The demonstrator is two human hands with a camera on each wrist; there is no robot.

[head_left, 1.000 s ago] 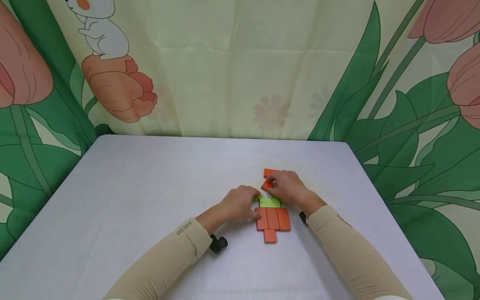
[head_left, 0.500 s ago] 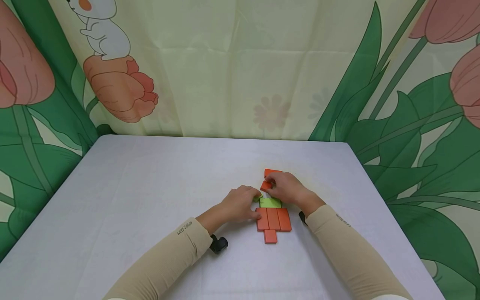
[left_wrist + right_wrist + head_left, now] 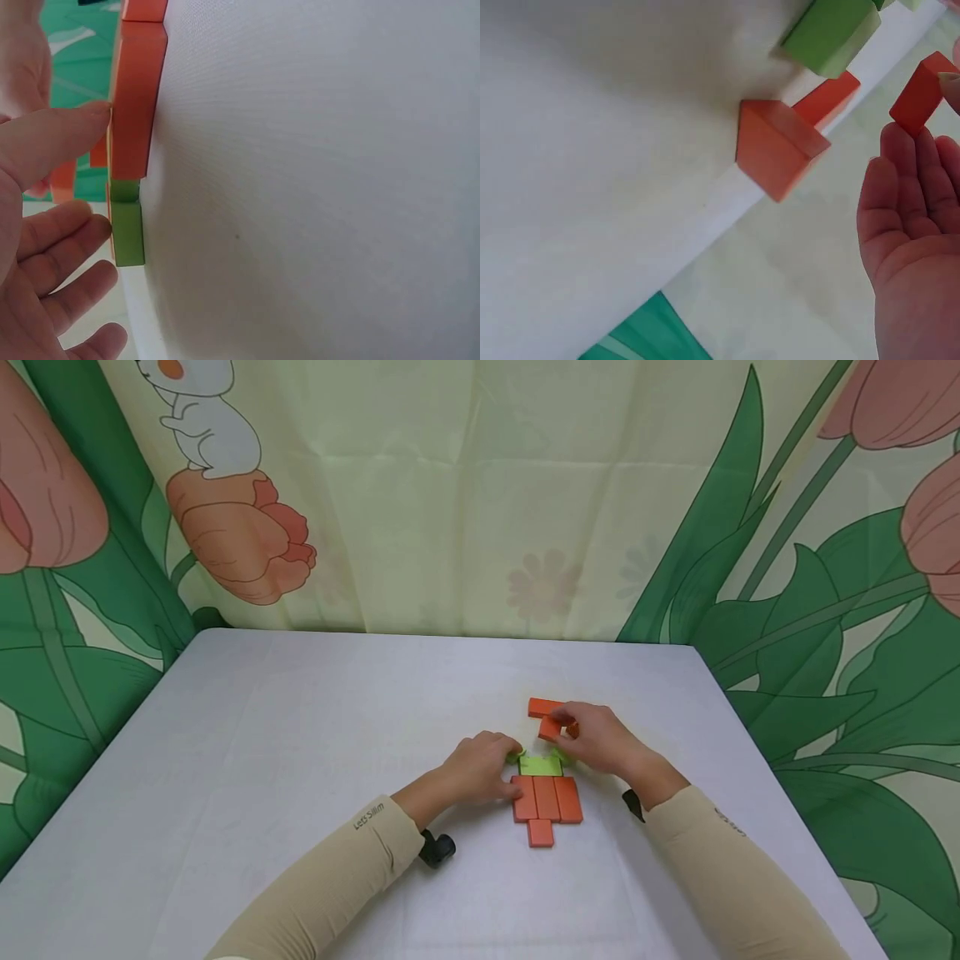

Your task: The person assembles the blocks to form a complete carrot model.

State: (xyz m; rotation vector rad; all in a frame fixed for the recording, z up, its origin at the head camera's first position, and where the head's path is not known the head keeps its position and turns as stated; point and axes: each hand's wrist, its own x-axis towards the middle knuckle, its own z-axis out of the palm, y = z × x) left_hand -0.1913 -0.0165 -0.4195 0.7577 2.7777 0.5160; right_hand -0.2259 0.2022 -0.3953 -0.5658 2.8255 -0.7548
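An arrangement of flat blocks lies on the white table: several orange blocks (image 3: 547, 799), a light green block (image 3: 540, 766) above them, and small green pieces at its sides. My left hand (image 3: 480, 768) rests at its left edge; the left wrist view shows the thumb on an orange block (image 3: 137, 101) and fingertips against a green block (image 3: 127, 234). My right hand (image 3: 600, 739) pinches a small orange block (image 3: 919, 96) between thumb and fingers, just beyond the green block. Another orange bit shows through the gap between thumb and fingers.
A further orange block (image 3: 543, 707) lies behind the held one. In the right wrist view, orange blocks (image 3: 776, 154) sit near a green block (image 3: 831, 36). The white table (image 3: 285, 735) ends at a printed curtain (image 3: 420, 527).
My right hand has shifted to the right with the orange block, uncovering the green piece at the right of the light green block. The left hand has stayed in place.
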